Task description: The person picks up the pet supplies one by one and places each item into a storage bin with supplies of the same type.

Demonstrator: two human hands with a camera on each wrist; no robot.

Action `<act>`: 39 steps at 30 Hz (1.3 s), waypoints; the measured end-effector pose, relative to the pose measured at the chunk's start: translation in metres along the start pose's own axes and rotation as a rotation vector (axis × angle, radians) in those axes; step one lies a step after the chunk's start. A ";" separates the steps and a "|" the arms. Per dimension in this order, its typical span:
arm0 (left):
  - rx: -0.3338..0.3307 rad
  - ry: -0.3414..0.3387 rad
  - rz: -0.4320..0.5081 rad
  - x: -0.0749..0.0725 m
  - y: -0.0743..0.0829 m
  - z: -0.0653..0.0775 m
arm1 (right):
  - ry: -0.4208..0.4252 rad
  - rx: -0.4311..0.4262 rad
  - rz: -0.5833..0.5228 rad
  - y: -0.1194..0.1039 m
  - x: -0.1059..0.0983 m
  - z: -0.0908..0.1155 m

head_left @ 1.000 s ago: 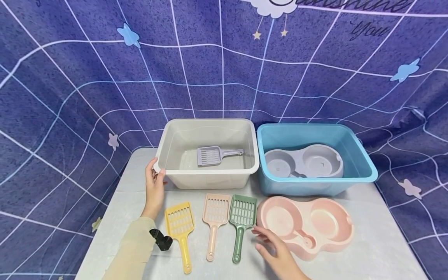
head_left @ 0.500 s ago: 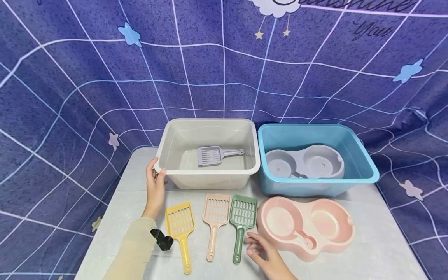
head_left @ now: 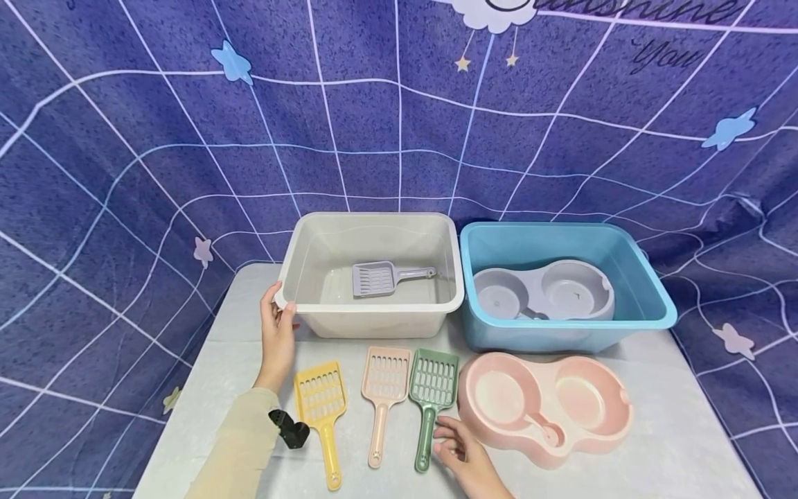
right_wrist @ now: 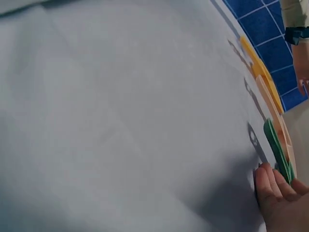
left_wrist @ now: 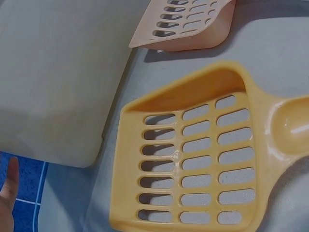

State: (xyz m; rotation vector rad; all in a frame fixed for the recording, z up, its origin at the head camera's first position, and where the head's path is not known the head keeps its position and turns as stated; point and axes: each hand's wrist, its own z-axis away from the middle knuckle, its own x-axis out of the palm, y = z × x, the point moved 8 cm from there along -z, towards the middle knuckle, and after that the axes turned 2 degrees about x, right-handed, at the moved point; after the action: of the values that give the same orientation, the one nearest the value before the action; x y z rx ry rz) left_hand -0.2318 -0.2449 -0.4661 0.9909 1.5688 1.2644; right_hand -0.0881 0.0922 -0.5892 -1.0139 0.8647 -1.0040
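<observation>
My left hand [head_left: 276, 343] holds the front left corner of the light grey litter box [head_left: 374, 322], thumb on the front and fingers at the side. Inside the box lies a grey-purple litter scoop [head_left: 377, 278]. My right hand [head_left: 466, 457] is just right of the green litter scoop's handle, fingers loosely bent and nothing gripped. Whether a fingertip touches the handle is unclear. The green litter scoop [head_left: 426, 416] lies flat beside a peach litter scoop [head_left: 379, 423] and a yellow litter scoop [head_left: 326, 423]. In the left wrist view, the yellow scoop's slotted head fills the middle.
A blue litter box [head_left: 567, 333] stands to the right, holding a grey double pet bowl [head_left: 530, 285]. In front of it a pink double pet bowl [head_left: 548, 388] rests on the pale table [head_left: 673, 430]. A dark blue curtain [head_left: 399, 104] hangs behind the boxes.
My right hand has moved left from the pink bowl's edge to beside the green scoop's handle. My left hand stays at the grey box's corner, and the scoops have not moved.
</observation>
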 end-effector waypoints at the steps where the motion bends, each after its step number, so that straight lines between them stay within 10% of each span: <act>1: 0.001 0.000 -0.003 0.000 0.000 0.000 | 0.004 0.010 -0.013 0.000 0.001 0.000; 39: 0.005 -0.018 0.001 0.001 -0.008 -0.003 | 0.056 0.049 -0.350 -0.008 0.013 -0.003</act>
State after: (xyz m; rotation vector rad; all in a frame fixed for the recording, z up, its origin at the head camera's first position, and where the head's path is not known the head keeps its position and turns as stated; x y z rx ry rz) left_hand -0.2352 -0.2465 -0.4734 1.0040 1.5582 1.2497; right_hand -0.0889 0.0777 -0.5842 -1.1228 0.7167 -1.3482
